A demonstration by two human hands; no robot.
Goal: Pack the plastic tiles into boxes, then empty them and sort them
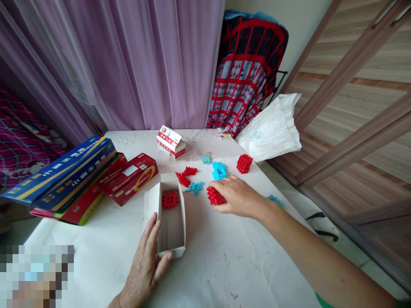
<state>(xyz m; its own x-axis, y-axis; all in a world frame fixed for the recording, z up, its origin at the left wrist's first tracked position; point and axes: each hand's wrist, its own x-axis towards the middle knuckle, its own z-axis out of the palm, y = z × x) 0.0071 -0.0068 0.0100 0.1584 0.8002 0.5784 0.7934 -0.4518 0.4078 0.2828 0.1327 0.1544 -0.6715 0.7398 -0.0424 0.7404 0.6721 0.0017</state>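
Two bare hands: both over the white tabletop (224,265), well apart from each other
Left hand (146,252): fingers nearly straight, thumb spread wide; fingers lie along the left wall of the white box, thumb at its near end; not closed around anything
Right hand (236,196): curled closed, thumb on the near side, on a knobbly red block (215,196); far fingertips hidden; block at or just above the tabletop, contact cannot be told
White box (182,226): open at the top, long side running away from the viewer, flaps folded outward at the left and far end; right of the left hand
Box contents: one red gridded piece (170,199), lying at the far end; near part of the floor bare
Loose reds: a small red cluster (185,176) just beyond the box, to its right; a second red block (244,163) near the table's right edge
Loose blues: a spiky blue piece (194,188) near the red cluster; a hollow blue piece (219,170) beyond the right hand; a pale teal piece (206,159) farther back; another blue piece (275,200) partly behind the right forearm
Cartons: small red-and-white carton (171,143) toward the back; red carton (131,177) left of the white box; blue boxes (64,175) stacked at far left
Surroundings: purple curtain (154,64) behind; white plastic bag (271,128) at the back right corner; wooden doors (346,107) at right
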